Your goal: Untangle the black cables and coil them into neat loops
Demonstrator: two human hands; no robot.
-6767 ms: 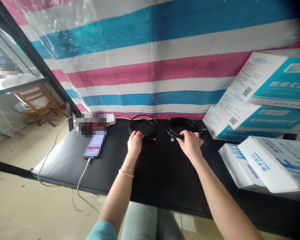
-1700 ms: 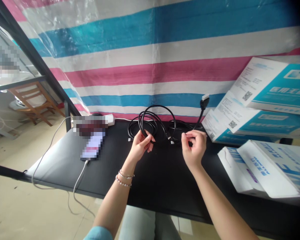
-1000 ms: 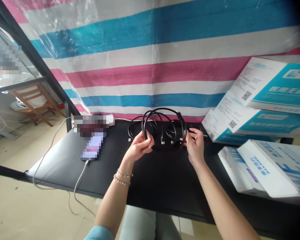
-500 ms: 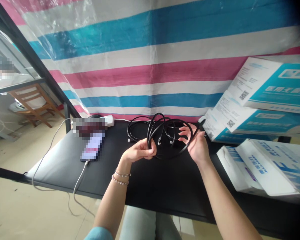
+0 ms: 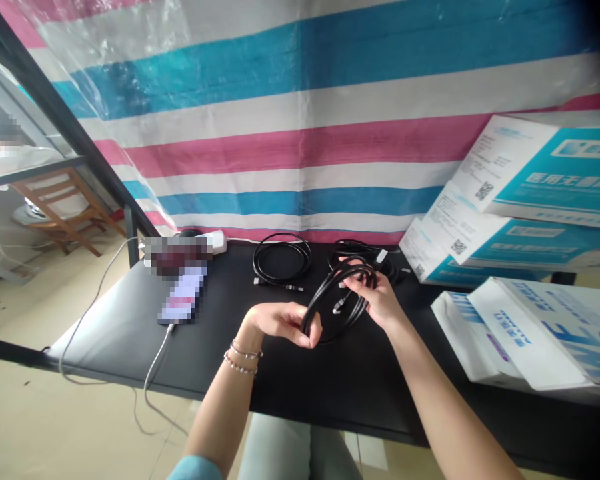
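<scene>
A coiled black cable (image 5: pixel 334 285) is held between my hands above the black tabletop (image 5: pixel 305 380). My left hand (image 5: pixel 290 323), with bracelets at the wrist, is closed round the near left side of the loops. At the far right side of the same coil, my right hand (image 5: pixel 375 297) pinches the strands between thumb and fingers. One plug end (image 5: pixel 338 307) hangs inside the loops. Behind my left hand lies a second coiled black cable (image 5: pixel 282 260) with its plugs at the front. Another black coil (image 5: pixel 353 247) lies behind my right hand, partly covered by the held loops.
Blue-and-white boxes (image 5: pixel 510 200) are stacked at the back right, with white boxes (image 5: pixel 535 333) in front. On the left lie a phone (image 5: pixel 183 297) on a charging cord and a white power strip (image 5: pixel 217 242). A striped sheet (image 5: pixel 300 140) hangs behind. Another person sits far left.
My right hand has moved left and closed on the coil, where before its fingers were spread. The held loops have come nearer and are bunched tighter. My left hand has lowered slightly.
</scene>
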